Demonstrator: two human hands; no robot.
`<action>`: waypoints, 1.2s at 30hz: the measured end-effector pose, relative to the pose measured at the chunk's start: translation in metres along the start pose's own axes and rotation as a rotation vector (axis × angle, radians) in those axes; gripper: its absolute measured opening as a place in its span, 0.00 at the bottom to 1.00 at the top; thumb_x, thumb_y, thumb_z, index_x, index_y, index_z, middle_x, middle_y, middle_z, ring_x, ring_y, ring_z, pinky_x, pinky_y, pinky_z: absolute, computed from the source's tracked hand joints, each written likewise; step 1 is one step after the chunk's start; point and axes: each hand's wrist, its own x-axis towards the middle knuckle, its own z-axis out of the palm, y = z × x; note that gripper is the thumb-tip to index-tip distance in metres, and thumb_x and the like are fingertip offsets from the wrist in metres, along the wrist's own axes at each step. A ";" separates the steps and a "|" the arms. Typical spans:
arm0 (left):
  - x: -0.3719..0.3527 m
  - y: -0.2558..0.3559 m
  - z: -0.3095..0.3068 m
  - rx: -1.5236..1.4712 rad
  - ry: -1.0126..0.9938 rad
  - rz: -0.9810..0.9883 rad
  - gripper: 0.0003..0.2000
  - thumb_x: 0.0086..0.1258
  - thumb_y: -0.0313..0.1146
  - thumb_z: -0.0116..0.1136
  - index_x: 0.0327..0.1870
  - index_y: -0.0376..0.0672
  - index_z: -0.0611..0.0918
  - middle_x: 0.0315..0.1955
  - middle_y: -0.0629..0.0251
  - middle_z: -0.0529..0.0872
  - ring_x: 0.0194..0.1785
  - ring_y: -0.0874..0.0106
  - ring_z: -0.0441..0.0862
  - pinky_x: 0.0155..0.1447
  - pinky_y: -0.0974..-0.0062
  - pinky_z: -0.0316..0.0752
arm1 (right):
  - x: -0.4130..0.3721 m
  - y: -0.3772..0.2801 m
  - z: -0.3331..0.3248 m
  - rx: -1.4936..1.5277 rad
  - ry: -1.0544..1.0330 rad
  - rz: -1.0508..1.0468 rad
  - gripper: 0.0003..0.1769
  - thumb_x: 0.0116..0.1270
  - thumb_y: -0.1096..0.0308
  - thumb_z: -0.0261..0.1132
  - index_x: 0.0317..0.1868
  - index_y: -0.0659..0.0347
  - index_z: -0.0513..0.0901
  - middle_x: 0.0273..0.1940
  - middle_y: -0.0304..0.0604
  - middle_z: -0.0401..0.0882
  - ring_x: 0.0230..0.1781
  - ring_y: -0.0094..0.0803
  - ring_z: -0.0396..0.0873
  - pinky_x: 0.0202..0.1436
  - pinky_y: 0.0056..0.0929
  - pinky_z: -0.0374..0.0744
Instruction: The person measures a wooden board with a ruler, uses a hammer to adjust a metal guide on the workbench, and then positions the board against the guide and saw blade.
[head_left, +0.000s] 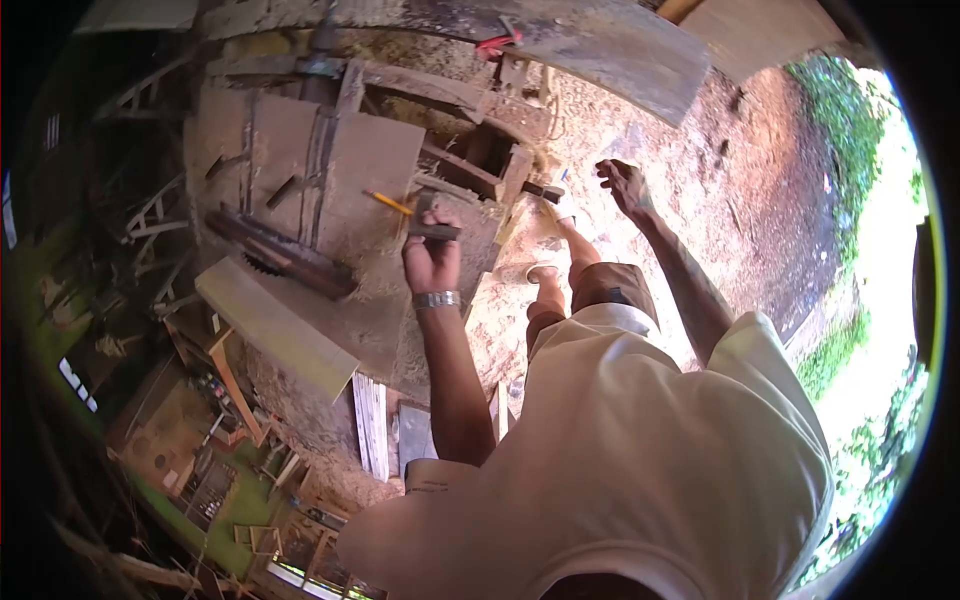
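So the biggest thing here is the big sawdust-covered brown wooden workbench (370,160), which fills the upper left of the view and has slats and blocks fixed across it. To the right of it is bare reddish dirt ground (760,170) with some green growth at the far edge. A long pale flat wooden plank (275,325) lies tilted across the near corner of the bench.

The left hand (430,262) is over the bench's near right part, fingers clenched into a fist around a dark metal tool (437,232). The tool sticks out sideways from the top of the fist, just above the bench surface. I honestly can't tell what kind of tool it is.

The right hand (625,185) is up in the air off the bench's right edge, over the dirt, fingers loose and spread, gripping nothing. It's well apart from the left one.

A thin yellow pencil (389,202) lies on the bench just beside the tool, on its left. There's a silver metal wristwatch (437,299) on the left wrist.
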 end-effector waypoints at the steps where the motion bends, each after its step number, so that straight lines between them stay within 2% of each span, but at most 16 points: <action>1: 0.014 0.013 -0.004 -0.072 0.039 -0.015 0.08 0.75 0.24 0.52 0.49 0.29 0.77 0.38 0.56 0.82 0.40 0.66 0.80 0.57 0.65 0.79 | 0.003 0.022 0.000 0.039 0.010 0.044 0.37 0.80 0.38 0.56 0.56 0.69 0.86 0.43 0.50 0.90 0.40 0.37 0.88 0.47 0.35 0.85; 2: 0.025 0.021 -0.008 0.031 0.059 0.004 0.08 0.74 0.22 0.51 0.48 0.28 0.76 0.40 0.54 0.83 0.42 0.63 0.81 0.58 0.64 0.80 | 0.011 0.046 -0.001 -0.014 -0.020 0.078 0.35 0.79 0.39 0.57 0.56 0.68 0.87 0.43 0.50 0.90 0.40 0.36 0.88 0.46 0.34 0.85; 3: 0.043 0.041 -0.033 0.072 -0.061 0.018 0.11 0.78 0.23 0.49 0.54 0.26 0.77 0.48 0.49 0.84 0.51 0.59 0.83 0.64 0.61 0.80 | 0.017 0.068 -0.001 -0.064 -0.055 0.118 0.33 0.79 0.41 0.59 0.55 0.68 0.87 0.42 0.50 0.90 0.39 0.36 0.88 0.45 0.33 0.85; 4: 0.043 0.026 -0.020 0.196 0.066 0.136 0.13 0.80 0.26 0.48 0.58 0.26 0.76 0.53 0.48 0.83 0.56 0.58 0.82 0.68 0.61 0.78 | 0.024 0.082 0.005 -0.203 -0.069 0.086 0.29 0.78 0.45 0.62 0.54 0.66 0.89 0.42 0.49 0.90 0.37 0.35 0.87 0.42 0.32 0.86; 5: 0.038 0.014 -0.005 0.323 0.188 0.256 0.15 0.83 0.28 0.46 0.62 0.26 0.76 0.59 0.46 0.82 0.61 0.56 0.82 0.71 0.60 0.77 | 0.029 0.096 0.015 -0.163 -0.038 0.037 0.24 0.76 0.50 0.64 0.54 0.64 0.89 0.42 0.48 0.90 0.36 0.33 0.87 0.42 0.32 0.86; 7: 0.009 -0.017 -0.008 0.583 0.209 0.391 0.20 0.84 0.33 0.49 0.67 0.26 0.74 0.66 0.47 0.79 0.67 0.56 0.79 0.76 0.59 0.73 | 0.040 0.092 0.036 0.059 -0.019 0.206 0.22 0.76 0.53 0.66 0.56 0.65 0.89 0.43 0.47 0.91 0.37 0.32 0.86 0.42 0.30 0.85; 9: -0.010 -0.050 -0.028 0.957 0.441 0.528 0.20 0.81 0.33 0.54 0.66 0.28 0.76 0.64 0.50 0.80 0.66 0.59 0.80 0.75 0.60 0.73 | 0.049 0.068 0.050 0.261 0.016 0.203 0.22 0.74 0.57 0.68 0.58 0.66 0.88 0.45 0.48 0.91 0.40 0.32 0.86 0.45 0.32 0.84; 11: -0.025 -0.089 -0.057 1.246 0.482 0.489 0.15 0.78 0.29 0.57 0.60 0.29 0.80 0.58 0.53 0.84 0.62 0.62 0.83 0.71 0.63 0.78 | 0.070 0.062 0.070 0.439 0.113 0.259 0.25 0.76 0.55 0.69 0.61 0.68 0.86 0.47 0.46 0.90 0.40 0.31 0.84 0.45 0.29 0.82; 13: -0.025 -0.120 -0.089 1.436 0.480 0.402 0.10 0.77 0.26 0.56 0.53 0.30 0.83 0.51 0.58 0.86 0.54 0.66 0.86 0.61 0.69 0.83 | 0.087 0.059 0.084 0.545 0.161 0.275 0.28 0.75 0.47 0.69 0.60 0.64 0.87 0.44 0.41 0.88 0.40 0.27 0.82 0.44 0.29 0.81; 15: -0.016 -0.138 -0.119 1.707 0.348 0.563 0.07 0.79 0.28 0.58 0.48 0.33 0.83 0.41 0.61 0.87 0.42 0.71 0.86 0.51 0.73 0.83 | 0.097 0.051 0.095 0.608 0.190 0.306 0.24 0.76 0.51 0.68 0.59 0.64 0.88 0.43 0.40 0.89 0.38 0.28 0.82 0.43 0.29 0.81; 20: 0.034 -0.170 -0.165 1.955 0.049 0.172 0.09 0.82 0.26 0.55 0.55 0.31 0.82 0.45 0.58 0.89 0.48 0.70 0.89 0.54 0.74 0.83 | 0.105 0.040 0.096 0.600 0.197 0.302 0.20 0.77 0.53 0.66 0.52 0.63 0.90 0.39 0.36 0.87 0.35 0.24 0.80 0.41 0.27 0.79; 23: 0.069 -0.162 -0.235 1.959 0.052 -0.046 0.12 0.82 0.33 0.55 0.55 0.33 0.83 0.44 0.58 0.90 0.47 0.72 0.89 0.50 0.75 0.83 | 0.101 0.037 0.090 0.445 0.165 0.200 0.19 0.77 0.55 0.66 0.51 0.64 0.90 0.36 0.35 0.86 0.35 0.23 0.79 0.40 0.26 0.78; 30: 0.119 -0.139 -0.348 1.848 0.190 -0.044 0.08 0.77 0.30 0.57 0.49 0.37 0.83 0.36 0.68 0.85 0.34 0.79 0.81 0.39 0.79 0.80 | 0.106 0.046 0.088 0.217 0.139 0.044 0.21 0.79 0.53 0.61 0.51 0.63 0.89 0.29 0.41 0.85 0.27 0.25 0.76 0.32 0.31 0.75; 33: 0.133 -0.132 -0.368 1.728 0.247 -0.138 0.07 0.77 0.29 0.57 0.49 0.38 0.83 0.36 0.68 0.85 0.36 0.79 0.82 0.38 0.79 0.80 | 0.111 0.054 0.090 0.214 0.102 0.027 0.21 0.80 0.52 0.62 0.51 0.63 0.89 0.33 0.36 0.85 0.31 0.22 0.77 0.35 0.25 0.77; 35: 0.148 -0.131 -0.378 1.546 0.364 -0.156 0.09 0.78 0.31 0.59 0.53 0.40 0.81 0.42 0.64 0.86 0.42 0.76 0.85 0.45 0.74 0.81 | 0.115 0.064 0.093 0.201 0.113 0.012 0.21 0.80 0.52 0.62 0.51 0.63 0.89 0.32 0.35 0.84 0.30 0.21 0.77 0.34 0.24 0.77; 36: 0.152 -0.139 -0.341 1.442 0.437 -0.190 0.10 0.78 0.32 0.59 0.55 0.40 0.81 0.45 0.63 0.86 0.45 0.74 0.86 0.48 0.72 0.82 | 0.116 0.064 0.094 0.154 0.126 0.032 0.21 0.78 0.52 0.61 0.52 0.60 0.90 0.32 0.47 0.89 0.30 0.32 0.84 0.39 0.34 0.81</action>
